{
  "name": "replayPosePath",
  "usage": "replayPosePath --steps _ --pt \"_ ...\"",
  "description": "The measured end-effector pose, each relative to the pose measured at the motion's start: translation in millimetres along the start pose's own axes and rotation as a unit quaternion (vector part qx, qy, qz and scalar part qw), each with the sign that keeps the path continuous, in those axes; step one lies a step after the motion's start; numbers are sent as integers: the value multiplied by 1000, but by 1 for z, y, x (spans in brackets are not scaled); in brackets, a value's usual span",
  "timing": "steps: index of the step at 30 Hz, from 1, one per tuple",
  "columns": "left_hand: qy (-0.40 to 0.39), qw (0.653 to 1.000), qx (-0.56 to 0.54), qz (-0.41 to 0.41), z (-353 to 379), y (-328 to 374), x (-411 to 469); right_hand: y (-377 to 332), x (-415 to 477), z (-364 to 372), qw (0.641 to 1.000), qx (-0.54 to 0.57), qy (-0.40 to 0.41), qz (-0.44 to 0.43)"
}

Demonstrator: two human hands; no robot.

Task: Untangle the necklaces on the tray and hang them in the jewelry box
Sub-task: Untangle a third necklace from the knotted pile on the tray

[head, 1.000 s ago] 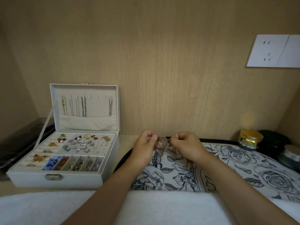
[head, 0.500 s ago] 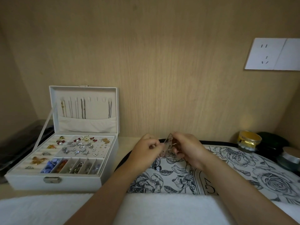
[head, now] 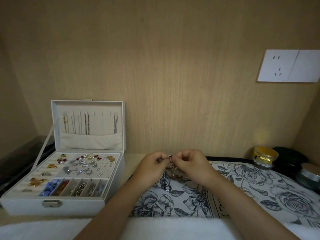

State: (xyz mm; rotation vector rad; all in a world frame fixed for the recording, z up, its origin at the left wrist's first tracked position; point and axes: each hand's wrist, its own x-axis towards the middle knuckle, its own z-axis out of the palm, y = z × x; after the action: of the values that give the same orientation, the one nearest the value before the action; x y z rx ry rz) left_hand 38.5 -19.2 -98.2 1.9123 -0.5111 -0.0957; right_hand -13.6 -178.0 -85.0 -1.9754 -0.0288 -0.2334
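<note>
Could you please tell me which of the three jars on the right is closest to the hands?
The yellow jar: it is leftmost of the three, nearest the right hand; the dark green jar and the silver-lidded jar sit farther right.

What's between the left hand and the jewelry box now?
Head view: only a bare strip of pale tabletop and the dark tray edge lie between the left hand, pinching the necklace, and the jewelry box.

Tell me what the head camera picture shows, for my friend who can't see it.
The left hand and right hand pinch a thin necklace between them over a flower-patterned tray. Left of them stands an open white jewelry box with chains hanging in its lid and earrings below; jars sit at the far right.
</note>
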Motion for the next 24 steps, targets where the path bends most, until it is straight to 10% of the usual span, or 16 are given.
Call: replayPosePath --steps 6,11,17,24 --pt "20 999 -33 -23 -3 4 2 7 2 0 991 -134 -1 -18" --pt "2 941 -333 -57 -4 16 5 8 1 -5 995 -98 -13 -6" --pt "75 996 -45 -31 -22 9 4 1 1 -14 998 4 -52 25" --pt "178 973 138 45 -29 16 -5 6 6 -18 998 -31 -7 56"
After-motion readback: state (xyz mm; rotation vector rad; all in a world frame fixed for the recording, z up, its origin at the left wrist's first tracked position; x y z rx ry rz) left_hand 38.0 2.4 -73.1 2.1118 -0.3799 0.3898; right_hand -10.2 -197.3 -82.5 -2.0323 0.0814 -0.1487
